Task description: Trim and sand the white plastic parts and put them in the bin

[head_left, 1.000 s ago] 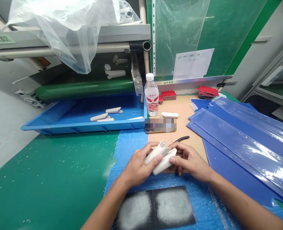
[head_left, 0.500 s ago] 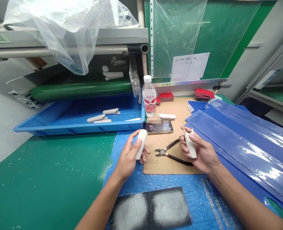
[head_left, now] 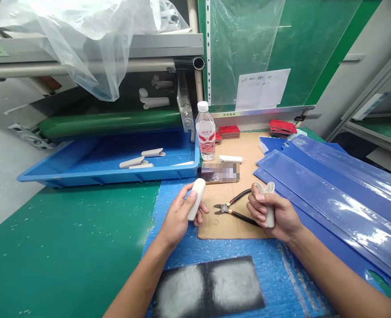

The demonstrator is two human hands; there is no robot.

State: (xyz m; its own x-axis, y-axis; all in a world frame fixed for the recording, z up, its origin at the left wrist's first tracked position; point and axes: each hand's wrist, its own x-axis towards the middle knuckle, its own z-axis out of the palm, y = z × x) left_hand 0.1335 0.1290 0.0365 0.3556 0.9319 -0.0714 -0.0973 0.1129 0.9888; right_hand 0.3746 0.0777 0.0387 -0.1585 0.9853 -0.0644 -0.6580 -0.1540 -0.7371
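My left hand (head_left: pixel 178 218) grips a white moulded plastic tube piece (head_left: pixel 197 198) upright in its fingers. My right hand (head_left: pixel 273 215) is wrapped around a similar white piece (head_left: pixel 267 205), whose notched, flared end sticks out above the fingers. Between my hands, a pair of black-handled diagonal cutters (head_left: pixel 231 210) lies on a cardboard sheet (head_left: pixel 235 229), touching neither hand. A loose white piece (head_left: pixel 231 159) rests near the far edge of the cardboard, beyond a phone (head_left: pixel 219 172) with a blurred screen.
A blue tray (head_left: pixel 105 179) holding several white pieces stands at left. Beyond it are a water bottle (head_left: pixel 205 132) and red stacks (head_left: pixel 230 131). Blue plastic panels (head_left: pixel 328 190) lie at right, over a blue foam mat (head_left: pixel 275 274) bearing a black pad (head_left: pixel 208 285).
My hands have pulled the two white pieces apart and moved outward, uncovering the cutters. My right hand has turned its piece so the notched end points up. The view has shifted slightly.
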